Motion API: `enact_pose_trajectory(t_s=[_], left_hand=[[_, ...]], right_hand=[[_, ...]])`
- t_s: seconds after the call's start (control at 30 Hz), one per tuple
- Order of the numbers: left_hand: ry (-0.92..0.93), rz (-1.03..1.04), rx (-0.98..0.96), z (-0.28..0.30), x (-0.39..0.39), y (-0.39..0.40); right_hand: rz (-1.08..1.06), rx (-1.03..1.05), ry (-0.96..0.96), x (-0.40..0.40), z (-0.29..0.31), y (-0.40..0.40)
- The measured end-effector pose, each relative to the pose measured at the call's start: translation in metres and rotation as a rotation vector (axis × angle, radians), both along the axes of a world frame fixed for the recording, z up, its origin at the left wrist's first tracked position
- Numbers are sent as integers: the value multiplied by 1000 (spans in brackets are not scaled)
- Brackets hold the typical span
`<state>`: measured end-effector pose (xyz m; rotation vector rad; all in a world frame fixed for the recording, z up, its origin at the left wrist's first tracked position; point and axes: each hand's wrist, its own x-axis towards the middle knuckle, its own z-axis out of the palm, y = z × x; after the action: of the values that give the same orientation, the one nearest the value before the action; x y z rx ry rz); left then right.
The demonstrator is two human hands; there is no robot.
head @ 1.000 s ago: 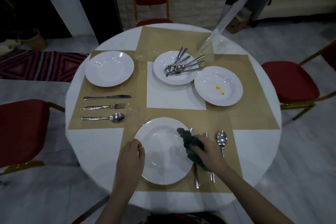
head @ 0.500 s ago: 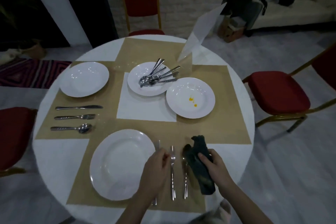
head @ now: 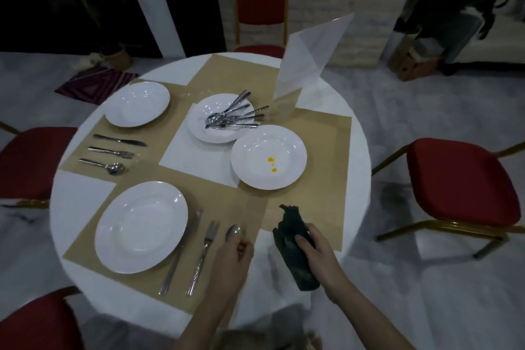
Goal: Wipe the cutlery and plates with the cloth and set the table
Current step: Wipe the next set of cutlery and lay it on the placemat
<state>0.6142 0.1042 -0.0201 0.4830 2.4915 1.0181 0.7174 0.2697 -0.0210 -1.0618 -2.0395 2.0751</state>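
My right hand (head: 319, 257) grips a dark crumpled cloth (head: 292, 239) above the table's near right edge. My left hand (head: 231, 256) lies over the handle of a spoon (head: 234, 229) and pinches it near its neck; only the bowl shows. To the left of the spoon lie a fork (head: 203, 256) and a knife (head: 179, 253), beside a clean white plate (head: 141, 226). A plate with orange spots (head: 268, 156) sits at the right. The centre plate (head: 199, 125) holds several pieces of cutlery (head: 235, 116).
A third place at the far left has a plate (head: 137, 104), knife (head: 119, 140), fork (head: 110, 151) and spoon (head: 102, 165). A tall folded white card (head: 309, 57) stands at the back right. Red chairs (head: 460, 182) ring the round table (head: 358, 156).
My left hand moved from the near plate's rim to the knife, then to the spoon. My right hand carried the cloth off the cutlery to the right. The view swung right.
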Motion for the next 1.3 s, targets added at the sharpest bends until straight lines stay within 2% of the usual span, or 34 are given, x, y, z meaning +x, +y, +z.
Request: enact_pose_trajectory(t_s=[0.17, 0.3, 0.63, 0.8, 1.13, 1.3], left_hand=[[5, 39, 59, -1, -4, 21], [-145, 107, 125, -7, -25, 40], [-280, 237, 158, -9, -49, 93], [-241, 371, 147, -6, -56, 134], [-186, 718, 336, 27, -42, 264], [-159, 819, 330, 23, -47, 274]], right_hand=[[17, 86, 23, -19, 3, 23], [7, 71, 10, -39, 8, 44], [143, 60, 23, -106, 20, 122], [292, 32, 17, -143, 14, 168], [639, 55, 40, -196, 23, 276], [743, 81, 44, -222, 21, 285]])
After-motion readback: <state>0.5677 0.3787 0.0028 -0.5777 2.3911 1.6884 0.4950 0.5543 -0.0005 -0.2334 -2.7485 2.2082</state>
